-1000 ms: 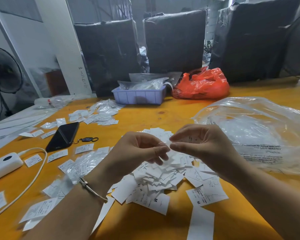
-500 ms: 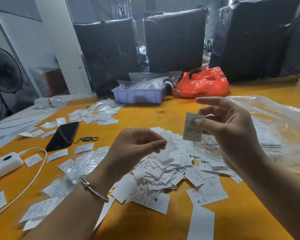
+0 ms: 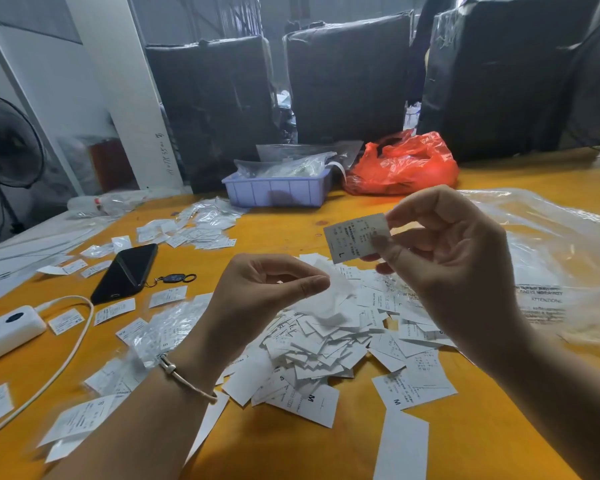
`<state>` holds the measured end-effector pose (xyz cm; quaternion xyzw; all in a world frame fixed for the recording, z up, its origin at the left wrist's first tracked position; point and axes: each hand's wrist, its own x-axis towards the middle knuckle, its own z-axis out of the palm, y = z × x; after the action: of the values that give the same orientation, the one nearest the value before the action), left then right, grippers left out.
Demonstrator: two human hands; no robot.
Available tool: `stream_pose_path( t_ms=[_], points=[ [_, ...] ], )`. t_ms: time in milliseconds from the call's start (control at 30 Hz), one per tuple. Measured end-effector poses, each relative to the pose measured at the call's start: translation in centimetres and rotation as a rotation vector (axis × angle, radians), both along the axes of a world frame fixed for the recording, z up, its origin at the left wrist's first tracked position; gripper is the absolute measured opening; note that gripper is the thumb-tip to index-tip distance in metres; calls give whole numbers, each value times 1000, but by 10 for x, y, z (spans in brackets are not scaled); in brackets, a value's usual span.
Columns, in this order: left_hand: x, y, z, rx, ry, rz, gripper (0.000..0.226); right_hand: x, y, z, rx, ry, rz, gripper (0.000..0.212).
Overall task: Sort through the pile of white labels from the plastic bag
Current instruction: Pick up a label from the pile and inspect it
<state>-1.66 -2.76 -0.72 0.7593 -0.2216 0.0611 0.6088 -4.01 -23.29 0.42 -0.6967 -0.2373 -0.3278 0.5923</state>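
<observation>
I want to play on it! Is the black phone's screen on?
Off. The phone lies flat on the table, its screen dark.

Both forearms are bare, with no sleeve reaching into view. Just behind the left hand point(image 3: 257, 296), a thin pale metal bangle point(image 3: 184, 377) circles the wrist; it is a slim round band with a small rounded bead or clasp on its upper side. The right hand point(image 3: 454, 258) and the wrist behind it carry no band. The fingers of both hands show no rings, and the nails that can be seen are short and plain.
</observation>
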Motion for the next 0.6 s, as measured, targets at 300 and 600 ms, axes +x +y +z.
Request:
stream_pose_path(
  t_ms=[300,600],
  points=[
    [0,0,2,-83,33,-10,21,5,3,-7,-372,-94,-149,16],
    [-1,3,4,-39,89,-171,19,12,6,-11,-206,266,207,11]
  ],
)
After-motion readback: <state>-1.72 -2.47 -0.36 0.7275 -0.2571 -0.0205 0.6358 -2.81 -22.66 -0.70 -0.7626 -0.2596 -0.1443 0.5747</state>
